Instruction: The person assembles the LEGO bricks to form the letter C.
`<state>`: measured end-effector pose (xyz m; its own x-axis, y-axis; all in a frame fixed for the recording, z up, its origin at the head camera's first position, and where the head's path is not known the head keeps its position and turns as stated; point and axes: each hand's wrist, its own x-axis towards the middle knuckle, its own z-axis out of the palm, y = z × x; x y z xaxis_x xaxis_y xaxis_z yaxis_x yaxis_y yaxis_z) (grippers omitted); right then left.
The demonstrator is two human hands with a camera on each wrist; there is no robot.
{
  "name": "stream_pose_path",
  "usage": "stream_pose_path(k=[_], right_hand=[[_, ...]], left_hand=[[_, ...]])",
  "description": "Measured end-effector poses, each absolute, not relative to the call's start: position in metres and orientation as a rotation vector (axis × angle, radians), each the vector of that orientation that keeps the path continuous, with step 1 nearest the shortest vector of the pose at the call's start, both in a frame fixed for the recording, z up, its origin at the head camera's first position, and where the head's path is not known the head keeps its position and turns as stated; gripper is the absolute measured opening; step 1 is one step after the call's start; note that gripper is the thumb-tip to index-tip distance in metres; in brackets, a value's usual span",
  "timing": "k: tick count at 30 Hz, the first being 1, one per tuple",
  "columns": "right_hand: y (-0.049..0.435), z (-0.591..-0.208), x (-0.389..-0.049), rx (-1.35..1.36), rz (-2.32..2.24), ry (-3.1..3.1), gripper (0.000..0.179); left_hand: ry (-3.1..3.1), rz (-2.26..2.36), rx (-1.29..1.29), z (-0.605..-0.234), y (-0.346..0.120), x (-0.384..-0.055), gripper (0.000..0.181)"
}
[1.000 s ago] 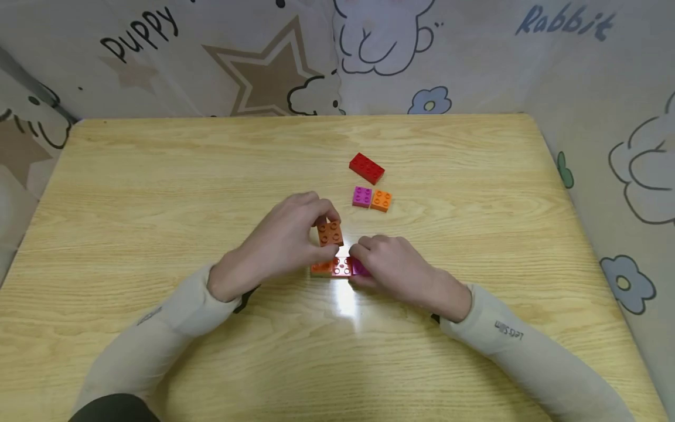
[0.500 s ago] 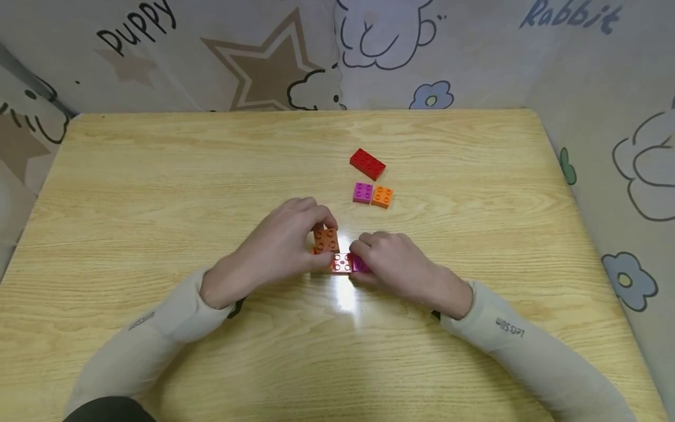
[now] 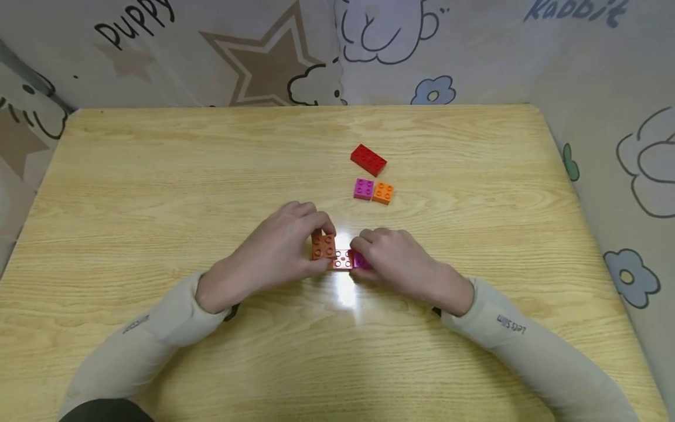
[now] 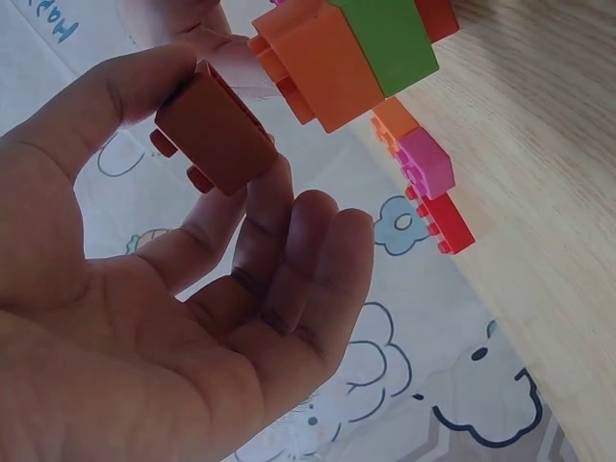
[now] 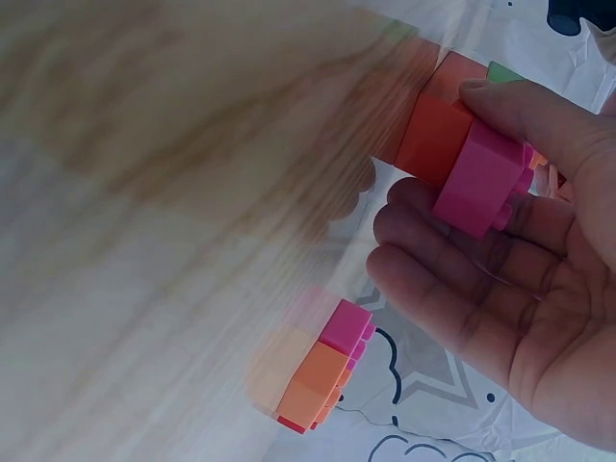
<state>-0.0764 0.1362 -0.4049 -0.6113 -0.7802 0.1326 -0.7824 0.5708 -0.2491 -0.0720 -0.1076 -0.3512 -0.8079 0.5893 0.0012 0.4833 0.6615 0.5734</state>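
My left hand [image 3: 276,249] pinches a brown two-by-two toy brick [image 4: 217,130] between thumb and fingers. In the left wrist view, a gap separates this brick from the orange brick [image 4: 322,63] of a joined block structure, which also has a green brick [image 4: 393,38]. From above, the brown brick overlaps the structure's left end. My right hand [image 3: 395,258] grips the structure's right end, with the thumb and fingers around a magenta brick [image 5: 478,183] and a red-orange brick [image 5: 433,140] beside it. Glare whitens the studs of the middle brick [image 3: 343,259] in the head view.
Beyond the hands on the wooden table [image 3: 184,158] lie a red brick [image 3: 368,160] with two rows of studs, a purple brick [image 3: 364,189] and an orange brick [image 3: 383,193]. The last two sit side by side. A patterned covering [image 3: 474,53] rises behind the table.
My left hand has brought the brown brick down and slightly left, toward the structure's left end, now covering it in the head view. My right hand stays almost still.
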Motion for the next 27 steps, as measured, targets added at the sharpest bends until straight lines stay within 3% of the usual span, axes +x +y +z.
stream_pose_path(k=[27], right_hand=[[0.1373,-0.4044,-0.0769,1.390,0.436,-2.777,0.028]], left_hand=[[2.689,0.734,0.891,-0.3555,-0.1076,-0.0735,0.033]])
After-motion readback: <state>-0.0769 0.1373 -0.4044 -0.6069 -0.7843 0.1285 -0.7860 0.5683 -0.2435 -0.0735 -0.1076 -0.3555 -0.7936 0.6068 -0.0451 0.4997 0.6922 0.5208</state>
